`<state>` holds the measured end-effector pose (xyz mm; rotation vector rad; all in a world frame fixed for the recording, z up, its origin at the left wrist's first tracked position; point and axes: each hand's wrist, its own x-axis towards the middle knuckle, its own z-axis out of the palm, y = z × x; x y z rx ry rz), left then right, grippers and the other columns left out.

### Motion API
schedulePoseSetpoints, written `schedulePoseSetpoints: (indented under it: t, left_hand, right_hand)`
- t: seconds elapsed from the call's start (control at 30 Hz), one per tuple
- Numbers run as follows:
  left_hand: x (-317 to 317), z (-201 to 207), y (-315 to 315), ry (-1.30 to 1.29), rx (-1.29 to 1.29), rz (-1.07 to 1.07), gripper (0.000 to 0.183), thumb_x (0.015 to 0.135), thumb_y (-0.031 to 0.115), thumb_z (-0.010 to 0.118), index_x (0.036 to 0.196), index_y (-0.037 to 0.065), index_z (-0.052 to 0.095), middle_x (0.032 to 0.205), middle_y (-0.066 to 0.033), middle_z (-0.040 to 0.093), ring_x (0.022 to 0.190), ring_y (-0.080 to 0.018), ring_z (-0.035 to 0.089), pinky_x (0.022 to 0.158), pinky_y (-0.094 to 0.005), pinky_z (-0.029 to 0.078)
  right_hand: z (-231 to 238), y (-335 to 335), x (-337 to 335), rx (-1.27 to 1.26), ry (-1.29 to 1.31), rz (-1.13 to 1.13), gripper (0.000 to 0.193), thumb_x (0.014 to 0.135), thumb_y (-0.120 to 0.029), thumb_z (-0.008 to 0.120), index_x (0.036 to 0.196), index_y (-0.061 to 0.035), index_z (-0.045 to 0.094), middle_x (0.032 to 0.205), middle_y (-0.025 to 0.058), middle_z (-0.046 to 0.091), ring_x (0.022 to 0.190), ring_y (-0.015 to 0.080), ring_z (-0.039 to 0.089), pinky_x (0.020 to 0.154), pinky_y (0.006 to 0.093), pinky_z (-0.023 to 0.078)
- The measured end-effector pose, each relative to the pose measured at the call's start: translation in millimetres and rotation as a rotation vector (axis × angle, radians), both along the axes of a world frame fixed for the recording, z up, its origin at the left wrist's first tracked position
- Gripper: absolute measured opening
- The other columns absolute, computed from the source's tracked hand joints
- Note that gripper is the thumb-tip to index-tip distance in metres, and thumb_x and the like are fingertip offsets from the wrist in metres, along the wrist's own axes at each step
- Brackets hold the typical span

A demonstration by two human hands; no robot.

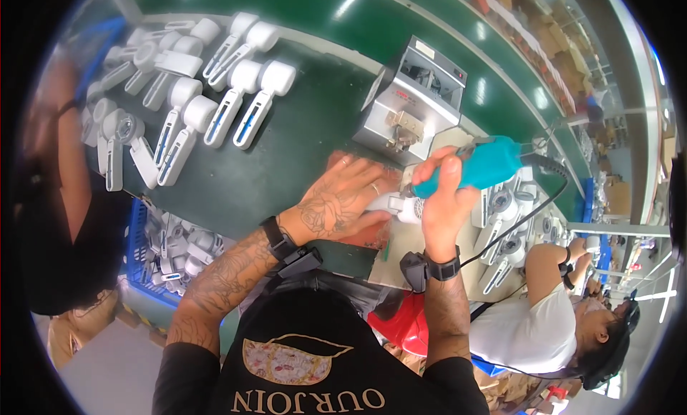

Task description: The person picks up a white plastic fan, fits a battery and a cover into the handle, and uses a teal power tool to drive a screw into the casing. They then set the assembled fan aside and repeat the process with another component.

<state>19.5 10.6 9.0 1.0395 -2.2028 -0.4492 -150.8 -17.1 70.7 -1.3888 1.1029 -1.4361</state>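
Note:
My right hand (447,207) is wrapped around a teal electric screwdriver (486,164), whose black cord trails off to the right. The screwdriver's tip points at the round head of a white handheld fan (408,208) lying low on the bench. My left hand (343,194) grips this fan from the left, thumb near its neck, and covers most of the handle. Beneath my left hand lies a reddish mat (361,236). Just beyond my hands stands a grey metal screw feeder box (411,100) with an open top.
Many white handheld fans (254,103) with blue strips lie at the left of the green bench (300,78). More fans (504,207) lie to the right. A blue crate (136,236) of white parts is at lower left. One co-worker (529,307) sits right; another's arm (64,143) reaches in left.

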Motion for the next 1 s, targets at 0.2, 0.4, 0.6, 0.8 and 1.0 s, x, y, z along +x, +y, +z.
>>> schedulePoseSetpoints:
  t: [0.2, 0.4, 0.6, 0.8, 1.0]
  left_hand:
    - [2, 4, 2, -0.01, -0.033, 0.013, 0.045, 0.087, 0.038, 0.069, 0.124, 0.013, 0.062, 0.117, -0.0063, 0.058, 0.108, -0.0275, 0.054, 0.095, -0.0443, 0.041]
    - [-2, 6, 3, 0.003, -0.019, -0.008, 0.039, 0.088, 0.033, 0.068, 0.121, 0.013, 0.064, 0.115, -0.006, 0.059, 0.106, -0.0267, 0.054, 0.093, -0.043, 0.041]
    - [7, 5, 2, -0.022, 0.008, -0.002, 0.046, 0.089, 0.031, 0.065, 0.129, 0.009, 0.058, 0.12, -0.0102, 0.058, 0.111, -0.0297, 0.053, 0.096, -0.0457, 0.041]
    - [0, 0, -2, 0.022, 0.023, -0.019, 0.043, 0.09, 0.027, 0.067, 0.129, 0.012, 0.06, 0.119, -0.0078, 0.059, 0.109, -0.0295, 0.053, 0.094, -0.0463, 0.04]
    - [2, 3, 0, 0.011, 0.062, -0.028, 0.044, 0.09, 0.028, 0.067, 0.13, 0.012, 0.059, 0.121, -0.0077, 0.059, 0.109, -0.0294, 0.053, 0.095, -0.0469, 0.039]
  right_hand:
    - [22, -49, 29, -0.213, 0.03, -0.099, 0.035, 0.105, -0.035, 0.054, 0.103, -0.0002, 0.056, 0.072, 0.0044, 0.056, 0.067, 0.015, 0.057, 0.061, 0.0295, 0.046]
    - [3, -56, 28, -0.226, -0.028, -0.036, 0.032, 0.104, -0.029, 0.055, 0.099, 0.0027, 0.056, 0.073, 0.0066, 0.057, 0.064, 0.0159, 0.056, 0.061, 0.0298, 0.047]
    - [20, -18, 22, -0.139, -0.081, -0.01, 0.029, 0.104, -0.027, 0.054, 0.102, 0.0015, 0.055, 0.072, 0.0072, 0.056, 0.064, 0.0164, 0.055, 0.059, 0.0308, 0.046]
    - [10, 32, -11, -0.093, -0.085, 0.02, 0.047, 0.1, -0.042, 0.06, 0.107, 0.0035, 0.053, 0.071, 0.0078, 0.053, 0.063, 0.0191, 0.054, 0.06, 0.0336, 0.046]
    - [-5, 36, -13, -0.092, -0.092, 0.02, 0.049, 0.099, -0.044, 0.061, 0.107, 0.0029, 0.052, 0.072, 0.0086, 0.054, 0.064, 0.0201, 0.056, 0.06, 0.0349, 0.047]
